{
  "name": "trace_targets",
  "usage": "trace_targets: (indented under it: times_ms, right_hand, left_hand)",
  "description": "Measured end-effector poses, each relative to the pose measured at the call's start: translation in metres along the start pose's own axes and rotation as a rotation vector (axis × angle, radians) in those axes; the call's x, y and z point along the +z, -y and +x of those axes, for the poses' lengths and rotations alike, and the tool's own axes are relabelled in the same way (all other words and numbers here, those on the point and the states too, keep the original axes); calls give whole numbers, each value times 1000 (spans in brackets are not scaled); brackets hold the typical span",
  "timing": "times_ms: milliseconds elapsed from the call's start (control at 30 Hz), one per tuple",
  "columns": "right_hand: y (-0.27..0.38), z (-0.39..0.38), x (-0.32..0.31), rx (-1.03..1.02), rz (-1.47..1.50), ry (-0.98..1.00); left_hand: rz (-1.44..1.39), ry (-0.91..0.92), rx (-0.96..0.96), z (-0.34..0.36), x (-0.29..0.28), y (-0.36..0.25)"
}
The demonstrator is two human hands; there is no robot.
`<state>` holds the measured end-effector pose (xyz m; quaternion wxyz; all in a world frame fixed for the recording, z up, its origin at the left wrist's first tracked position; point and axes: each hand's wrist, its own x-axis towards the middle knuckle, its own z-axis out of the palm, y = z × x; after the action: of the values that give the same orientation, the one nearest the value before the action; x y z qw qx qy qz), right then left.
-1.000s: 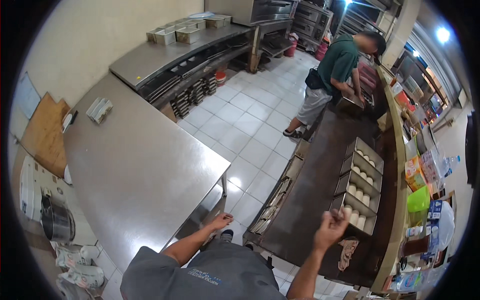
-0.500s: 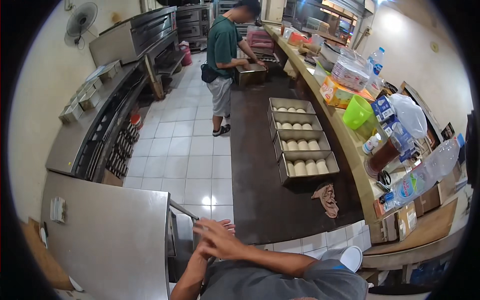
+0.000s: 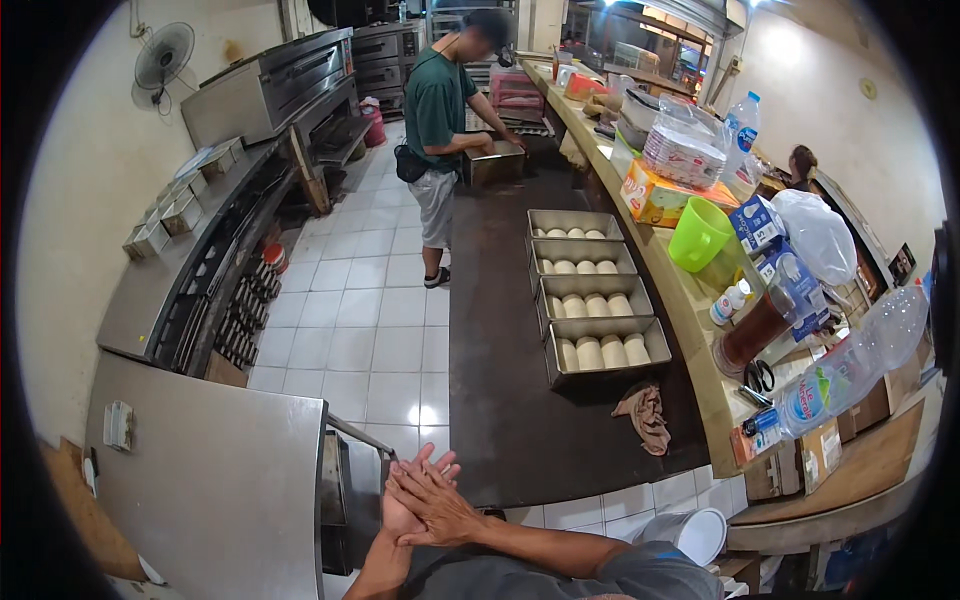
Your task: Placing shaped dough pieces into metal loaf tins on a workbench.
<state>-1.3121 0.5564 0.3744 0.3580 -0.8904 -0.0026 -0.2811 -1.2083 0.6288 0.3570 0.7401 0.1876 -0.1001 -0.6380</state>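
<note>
In front of my body, near the lower edge of the head view, my two hands press together. My left hand (image 3: 399,514) is turned palm up, its fingers stretched out and partly covered. Across its palm lies my right hand (image 3: 440,507), back upward, with its fingers extended. No object shows between them, though the contact area is hidden. The dark work table (image 3: 500,420) begins just beyond. On it stand several metal loaf pans (image 3: 608,367) in a row, each with pale dough pieces (image 3: 613,352). A crumpled pinkish-brown cloth (image 3: 645,418) lies by the nearest pan.
A steel counter (image 3: 210,460) is close on my left, with a rail (image 3: 360,436) at its corner. Farther along the table, a person in green (image 3: 435,105) handles a metal box (image 3: 497,163). The cluttered ledge (image 3: 725,415) on the right holds bottles and a green mug (image 3: 699,235).
My right hand was raised and blurred over the left; now it rests flat against the left palm. The co-worker's arms have shifted slightly around the box, and the whole view has moved a little.
</note>
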Motion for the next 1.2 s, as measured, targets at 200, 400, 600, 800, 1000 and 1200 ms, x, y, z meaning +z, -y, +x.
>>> trace_targets:
  times_ms: [200,400,600,800,1000,1200]
  right_hand:
    - [-14,-5,2,51,-81,48]
    - [-67,-21,36,469,464,-3]
    - [-55,10,54,837,1422,97]
    - [-44,43,178,630,1889,-347]
    - [-22,89,234,375,2060,-600]
    - [29,198,196,505,1663,211]
  left_hand:
    - [180,-251,200,-26,47,-17]
    - [531,-197,269,-37,50,-31]
    - [1086,-211,374,-40,63,-41]
    - [1849,-124,749,-37,26,-92]
    - [1841,-236,878,-62,-24,-156]
    - [1803,-427,1025,-83,-60,-216]
